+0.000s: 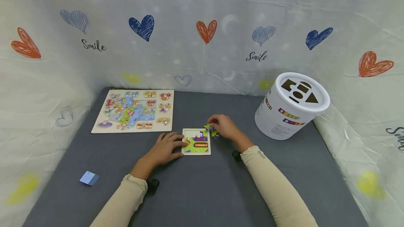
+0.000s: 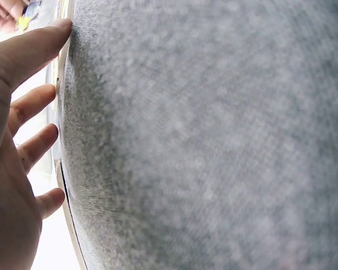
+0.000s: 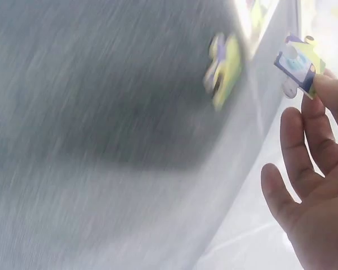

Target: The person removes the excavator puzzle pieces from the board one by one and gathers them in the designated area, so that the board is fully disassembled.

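A small square jigsaw tray (image 1: 196,153) with a pale frame lies on the grey table, a construction-vehicle picture partly filled in and its upper part showing bare. My left hand (image 1: 164,150) rests at the tray's left side, fingers spread, with the thumb (image 2: 42,48) against its edge. Between thumb and fingertips, my right hand (image 1: 224,126) pinches a jigsaw piece (image 3: 296,67), green and dark blue, raised by the tray's upper right corner. Below that hand, a loose green and purple jigsaw piece (image 3: 228,70) lies on the table, just right of the tray.
A larger wooden picture board (image 1: 98,126) with vehicle shapes lies at the back left. At the right stands a white bucket (image 1: 274,122) whose lid has shaped holes. A blue block (image 1: 88,178) sits at the front left. Printed cloth (image 1: 189,55) hangs behind the table.
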Motion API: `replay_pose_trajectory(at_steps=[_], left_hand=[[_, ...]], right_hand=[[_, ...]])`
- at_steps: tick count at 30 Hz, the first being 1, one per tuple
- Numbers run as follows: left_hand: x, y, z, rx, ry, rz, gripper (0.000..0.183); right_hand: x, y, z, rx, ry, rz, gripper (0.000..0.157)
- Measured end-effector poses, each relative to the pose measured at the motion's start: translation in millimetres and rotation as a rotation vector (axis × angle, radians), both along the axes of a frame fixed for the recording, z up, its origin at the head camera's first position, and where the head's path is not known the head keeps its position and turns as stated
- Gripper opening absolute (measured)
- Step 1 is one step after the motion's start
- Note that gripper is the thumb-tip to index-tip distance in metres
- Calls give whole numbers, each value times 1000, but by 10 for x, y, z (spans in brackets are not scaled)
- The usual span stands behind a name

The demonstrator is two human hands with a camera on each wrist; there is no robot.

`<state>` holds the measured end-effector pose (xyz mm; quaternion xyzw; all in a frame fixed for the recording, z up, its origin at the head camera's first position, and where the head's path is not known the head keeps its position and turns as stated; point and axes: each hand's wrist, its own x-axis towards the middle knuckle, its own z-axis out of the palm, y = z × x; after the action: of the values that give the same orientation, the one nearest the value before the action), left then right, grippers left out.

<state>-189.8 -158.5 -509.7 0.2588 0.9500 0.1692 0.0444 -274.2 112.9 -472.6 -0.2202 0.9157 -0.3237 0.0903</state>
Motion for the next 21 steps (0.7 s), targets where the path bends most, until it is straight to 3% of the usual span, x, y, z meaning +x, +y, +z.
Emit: replay_pose_trajectory(at_steps=[10,14,21], left_hand=[[1,-66,-12,-10,14,1,43],[-8,-63,-15,-13,12,-1,43],[-18,-30,-35,3,13,-17,43]], right_hand=[[-112,404,-88,29,-62,-2,16],[-116,470,-140,67,-89,-5,18],[-84,519,-150,95,-61,-14,17]])
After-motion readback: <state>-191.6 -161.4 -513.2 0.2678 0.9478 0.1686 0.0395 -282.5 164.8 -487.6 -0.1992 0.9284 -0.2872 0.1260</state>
